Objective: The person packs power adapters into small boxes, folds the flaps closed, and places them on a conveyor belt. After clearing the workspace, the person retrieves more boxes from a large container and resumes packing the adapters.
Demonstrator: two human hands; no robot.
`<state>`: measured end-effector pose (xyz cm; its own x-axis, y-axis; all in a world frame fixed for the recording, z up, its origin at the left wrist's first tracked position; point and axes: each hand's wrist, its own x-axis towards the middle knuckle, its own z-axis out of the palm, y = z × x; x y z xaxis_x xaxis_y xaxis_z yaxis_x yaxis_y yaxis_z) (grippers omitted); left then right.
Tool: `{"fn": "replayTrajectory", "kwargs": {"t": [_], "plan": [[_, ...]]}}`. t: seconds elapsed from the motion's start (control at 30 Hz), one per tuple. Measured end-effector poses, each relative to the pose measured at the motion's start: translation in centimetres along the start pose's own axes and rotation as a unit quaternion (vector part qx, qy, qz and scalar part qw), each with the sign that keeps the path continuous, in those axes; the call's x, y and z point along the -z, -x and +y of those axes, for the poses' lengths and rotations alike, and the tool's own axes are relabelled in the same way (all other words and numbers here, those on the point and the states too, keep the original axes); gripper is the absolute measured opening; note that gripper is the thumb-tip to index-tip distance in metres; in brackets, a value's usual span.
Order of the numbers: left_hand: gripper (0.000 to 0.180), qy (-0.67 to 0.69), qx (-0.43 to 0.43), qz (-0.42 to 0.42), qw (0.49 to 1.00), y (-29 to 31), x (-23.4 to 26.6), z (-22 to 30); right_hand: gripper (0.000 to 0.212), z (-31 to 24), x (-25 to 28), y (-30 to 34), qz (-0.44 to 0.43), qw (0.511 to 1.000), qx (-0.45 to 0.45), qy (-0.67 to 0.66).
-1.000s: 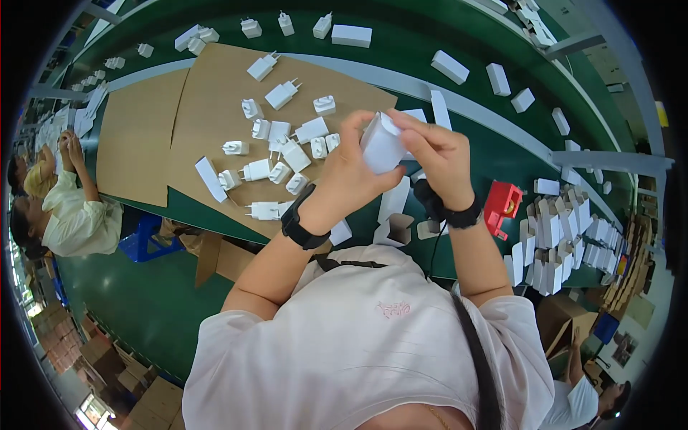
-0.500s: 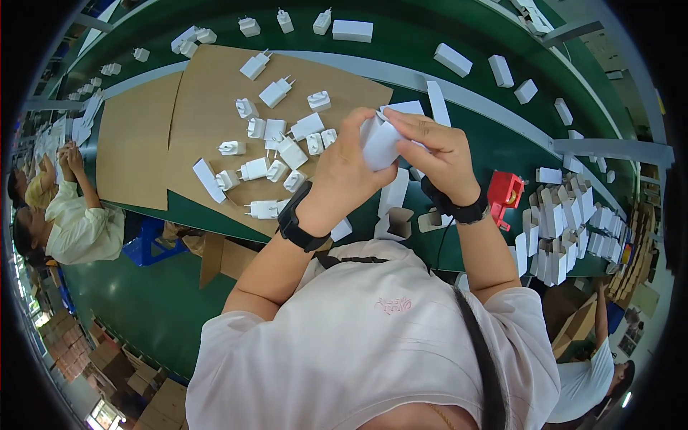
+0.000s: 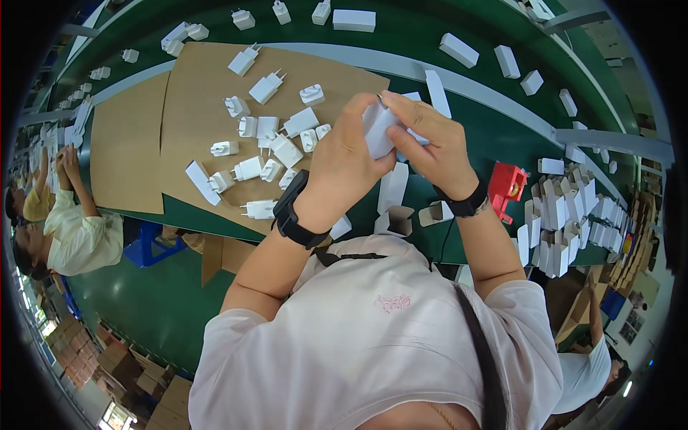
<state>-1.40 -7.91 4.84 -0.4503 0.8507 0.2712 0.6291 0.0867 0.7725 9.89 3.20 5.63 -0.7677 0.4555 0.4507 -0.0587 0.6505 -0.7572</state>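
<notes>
A small white carton [image 3: 378, 130] is held up between my two hands over the green table. My left hand [image 3: 345, 159] wraps round its left side, thumb below and fingers by the upper end. The fingers of my right hand [image 3: 433, 140] press at the carton's upper end, and its thumb lies against the front face. Whether anything is inside the carton cannot be seen. Left of my hands, several white plug chargers [image 3: 266, 87] lie loose on a brown cardboard sheet [image 3: 193, 93]. Open white cartons [image 3: 393, 221] stand below my hands, close to my body.
A red tape dispenser [image 3: 507, 190] sits right of my right hand. Beyond it stand many open white cartons [image 3: 552, 215] in rows. Along the far green strip [image 3: 401, 36] lie more chargers and cartons. Co-workers sit at left [image 3: 86, 233] and lower right [image 3: 584, 380].
The carton's raised upper flap is now pressed down under my right fingers. Its thumb has shifted onto the carton's front. My view has moved slightly.
</notes>
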Motion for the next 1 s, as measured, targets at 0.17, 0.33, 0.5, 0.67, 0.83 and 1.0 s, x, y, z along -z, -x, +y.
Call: {"fn": "replayTrajectory", "kwargs": {"t": [0.17, 0.33, 0.5, 0.67, 0.83, 1.0], "plan": [[0.072, -0.003, -0.022, -0.007, 1.0, -0.1, -0.2, 0.5, 0.027, 0.3, 1.6, -0.8, -0.033, 0.951, -0.206, -0.227], [0.073, -0.016, -0.056, -0.018, 0.998, 0.6, -0.1, 0.5, 0.02, 0.4, 2.7, -1.3, -0.091, 0.983, -0.121, -0.1], [0.074, -0.026, -0.01, -0.058, 0.998, 0.7, 0.5, 1.1, 0.021, 0.5, 1.8, -0.4, -0.063, 0.983, -0.108, -0.135], [0.075, -0.049, -0.033, -0.054, 0.997, 0.3, 1.0, 1.7, 0.022, 0.3, 1.2, 0.0, -0.009, 0.994, -0.028, -0.109], [0.078, -0.065, -0.06, -0.029, 0.996, 0.0, 1.0, 2.3, 0.029, 0.2, 0.5, -0.2, -0.013, 0.978, -0.05, -0.204], [0.077, -0.05, -0.02, -0.03, 0.998, 0.2, 0.5, 2.8, 0.032, -0.5, -0.8, 0.7, 0.041, 0.991, -0.008, -0.128]]}}
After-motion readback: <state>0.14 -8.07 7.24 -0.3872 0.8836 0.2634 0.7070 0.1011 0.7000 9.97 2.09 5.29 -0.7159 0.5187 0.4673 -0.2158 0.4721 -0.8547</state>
